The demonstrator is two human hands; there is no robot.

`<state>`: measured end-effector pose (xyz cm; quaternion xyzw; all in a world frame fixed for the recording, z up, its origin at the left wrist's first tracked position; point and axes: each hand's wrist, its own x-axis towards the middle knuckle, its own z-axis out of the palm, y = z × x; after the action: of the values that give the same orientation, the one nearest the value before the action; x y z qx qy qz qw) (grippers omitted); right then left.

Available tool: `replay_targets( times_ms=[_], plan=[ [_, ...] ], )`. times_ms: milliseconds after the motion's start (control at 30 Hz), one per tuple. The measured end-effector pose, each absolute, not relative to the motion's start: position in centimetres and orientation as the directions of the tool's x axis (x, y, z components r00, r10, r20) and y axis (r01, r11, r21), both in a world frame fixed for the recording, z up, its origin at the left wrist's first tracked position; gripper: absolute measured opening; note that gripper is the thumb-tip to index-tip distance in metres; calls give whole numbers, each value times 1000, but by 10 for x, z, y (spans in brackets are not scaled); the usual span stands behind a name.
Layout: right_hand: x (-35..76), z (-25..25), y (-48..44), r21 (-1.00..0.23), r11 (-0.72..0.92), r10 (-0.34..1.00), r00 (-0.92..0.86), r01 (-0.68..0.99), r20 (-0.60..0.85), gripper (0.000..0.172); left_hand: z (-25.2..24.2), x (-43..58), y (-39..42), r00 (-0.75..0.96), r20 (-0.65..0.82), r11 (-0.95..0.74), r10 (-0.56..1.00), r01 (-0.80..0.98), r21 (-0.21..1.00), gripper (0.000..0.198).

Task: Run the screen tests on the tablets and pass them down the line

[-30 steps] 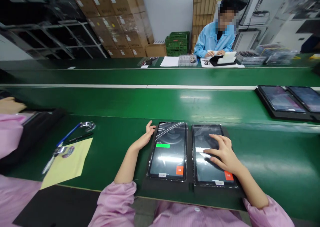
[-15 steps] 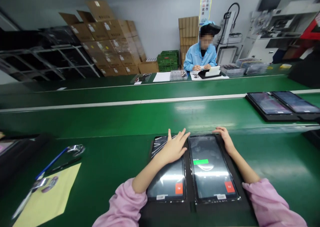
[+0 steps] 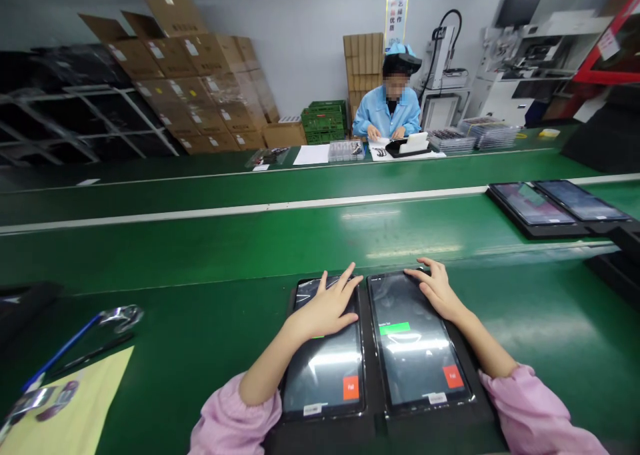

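Black-framed, the left tablet (image 3: 323,381) and right tablet (image 3: 415,365) lie side by side on a dark tray (image 3: 325,436) on your green bench (image 3: 195,348). Your left hand (image 3: 327,308), fingers splayed, covers the left tablet's upper part; your right hand (image 3: 436,288), loosely spread, is at the right tablet's top right corner. Whether your left fingers touch glass, I cannot tell.

We're looking at a grey wall (image 3: 300,55) up top, a metal rack (image 3: 95,91) upper left beside stacked cartons (image 3: 215,88), light streaks (image 3: 413,252) gleaming on the green worktop (image 3: 225,241) mid-frame!
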<state>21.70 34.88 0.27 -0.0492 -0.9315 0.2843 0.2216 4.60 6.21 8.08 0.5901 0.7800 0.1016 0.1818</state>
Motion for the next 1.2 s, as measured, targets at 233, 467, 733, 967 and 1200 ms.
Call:
replay_targets(
  times_ms=[233,467,733,967,1200],
  plan=[
    [216,4,350,-686,711,258,-849,-156,461,68,110,46,53,-135,-239,243,961,827,507,39],
    [215,5,348,-655,744,229,-871,-131,434,66,107,16,52,-398,-136,421,907,847,324,38],
    [213,1,350,-688,719,273,-868,-103,415,68,103,12,47,-414,-195,457,889,821,343,39],
    [188,9,357,-832,549,286,-953,76,101,78,101,-4,86,-411,-454,582,791,734,350,57],
    [149,17,368,-843,477,232,-961,249,-152,63,90,0,96,-424,-419,579,803,720,381,46]
  ],
)
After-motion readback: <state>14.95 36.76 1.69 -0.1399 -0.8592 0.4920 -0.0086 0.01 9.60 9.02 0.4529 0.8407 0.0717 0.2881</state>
